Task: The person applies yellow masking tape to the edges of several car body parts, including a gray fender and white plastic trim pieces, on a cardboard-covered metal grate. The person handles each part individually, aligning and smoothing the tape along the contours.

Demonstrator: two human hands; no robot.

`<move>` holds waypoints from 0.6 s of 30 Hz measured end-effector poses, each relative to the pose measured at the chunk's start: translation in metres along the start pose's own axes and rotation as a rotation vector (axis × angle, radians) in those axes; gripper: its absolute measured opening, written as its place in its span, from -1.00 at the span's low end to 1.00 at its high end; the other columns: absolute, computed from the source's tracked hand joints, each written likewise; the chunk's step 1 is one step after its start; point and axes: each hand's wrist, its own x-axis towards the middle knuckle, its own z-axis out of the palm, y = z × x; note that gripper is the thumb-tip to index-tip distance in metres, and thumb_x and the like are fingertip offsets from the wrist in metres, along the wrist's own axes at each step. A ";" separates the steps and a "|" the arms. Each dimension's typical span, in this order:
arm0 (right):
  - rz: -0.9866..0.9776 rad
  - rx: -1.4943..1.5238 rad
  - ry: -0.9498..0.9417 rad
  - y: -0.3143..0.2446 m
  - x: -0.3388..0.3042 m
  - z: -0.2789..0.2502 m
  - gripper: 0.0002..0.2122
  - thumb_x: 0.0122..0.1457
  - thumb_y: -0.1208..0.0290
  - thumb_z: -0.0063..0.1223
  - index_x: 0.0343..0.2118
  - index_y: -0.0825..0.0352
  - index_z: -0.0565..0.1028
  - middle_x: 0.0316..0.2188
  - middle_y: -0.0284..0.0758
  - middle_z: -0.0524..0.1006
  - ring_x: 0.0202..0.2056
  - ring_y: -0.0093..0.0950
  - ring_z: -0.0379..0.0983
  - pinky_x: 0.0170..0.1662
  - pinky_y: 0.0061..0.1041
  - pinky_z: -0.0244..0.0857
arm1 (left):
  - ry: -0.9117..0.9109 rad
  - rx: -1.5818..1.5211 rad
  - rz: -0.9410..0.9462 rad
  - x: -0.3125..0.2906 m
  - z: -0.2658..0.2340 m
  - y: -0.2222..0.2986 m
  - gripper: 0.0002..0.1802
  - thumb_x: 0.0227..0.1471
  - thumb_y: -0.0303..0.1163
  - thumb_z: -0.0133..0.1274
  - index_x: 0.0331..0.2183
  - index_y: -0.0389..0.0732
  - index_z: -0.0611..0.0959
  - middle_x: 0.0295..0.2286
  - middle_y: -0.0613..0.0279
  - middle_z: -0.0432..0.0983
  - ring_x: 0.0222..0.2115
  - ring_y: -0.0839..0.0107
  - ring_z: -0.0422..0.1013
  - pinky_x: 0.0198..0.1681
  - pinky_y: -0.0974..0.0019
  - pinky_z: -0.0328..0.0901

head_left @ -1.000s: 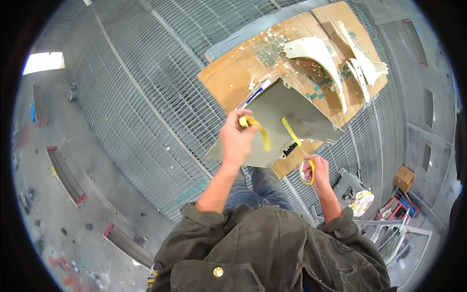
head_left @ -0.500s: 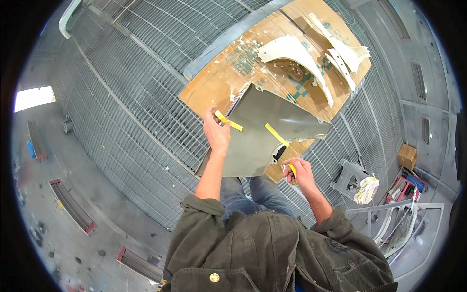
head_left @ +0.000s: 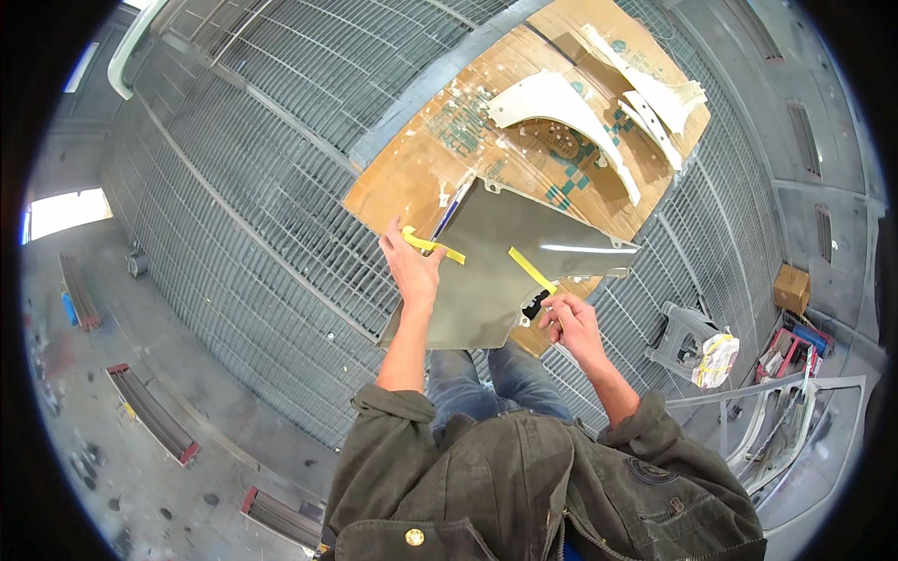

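Observation:
A grey car fender [head_left: 454,304] lies in front of me, partly over a sheet of cardboard. At its left edge my left hand [head_left: 412,271] pinches a strip of yellow masking tape [head_left: 417,241], whose free end reaches over the panel. Another strip of yellow tape [head_left: 531,269] is stuck on the fender, running down to its right edge. Beside that strip's lower end, next to a dark opening [head_left: 535,304] in the panel, is my right hand [head_left: 573,329] with curled fingers. Whatever it may hold is hidden.
Two white fender-like panels [head_left: 561,103] [head_left: 659,93] and a narrow white piece [head_left: 650,131] lie on the cardboard [head_left: 398,178]. Metal grating [head_left: 253,206] makes up the floor. To the right are a grey plastic part [head_left: 678,338], a cardboard box [head_left: 791,287] and a door frame [head_left: 795,421].
My right hand has moved up and left toward the lower end of the stuck tape strip. The yellow tape roll it held no longer shows. My left hand still holds its strip.

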 end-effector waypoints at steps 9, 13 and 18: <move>-0.143 -0.109 0.130 -0.012 0.011 -0.008 -0.81 0.32 0.43 -0.04 -0.09 0.35 0.50 -0.47 -0.35 0.61 -0.64 -0.72 0.32 -0.56 -0.67 0.22 | 0.008 0.218 0.116 -0.009 0.001 0.015 0.44 -0.51 -0.34 0.59 0.34 0.00 0.04 0.23 -0.11 0.01 0.21 -0.07 0.11 0.25 -0.02 0.14; -0.337 -0.258 0.324 -0.045 0.028 -0.029 -0.67 0.24 0.48 0.04 0.07 0.26 0.41 -0.41 -0.33 0.62 -0.63 -0.68 0.36 -0.54 -0.62 0.27 | -0.047 0.287 0.132 -0.010 -0.012 0.020 0.46 -0.52 -0.28 0.59 0.35 0.05 0.03 0.29 -0.07 -0.08 0.21 -0.11 0.10 0.24 -0.06 0.14; -0.622 -0.889 0.483 -0.077 0.070 -0.064 -0.44 0.11 0.42 0.20 0.20 0.20 0.30 -0.20 -0.24 0.59 -0.34 -0.38 0.49 -0.28 -0.38 0.42 | -0.090 0.302 0.120 -0.011 -0.012 0.017 0.44 -0.51 -0.24 0.59 0.34 0.01 0.04 0.30 -0.06 -0.08 0.24 -0.07 0.08 0.27 -0.03 0.11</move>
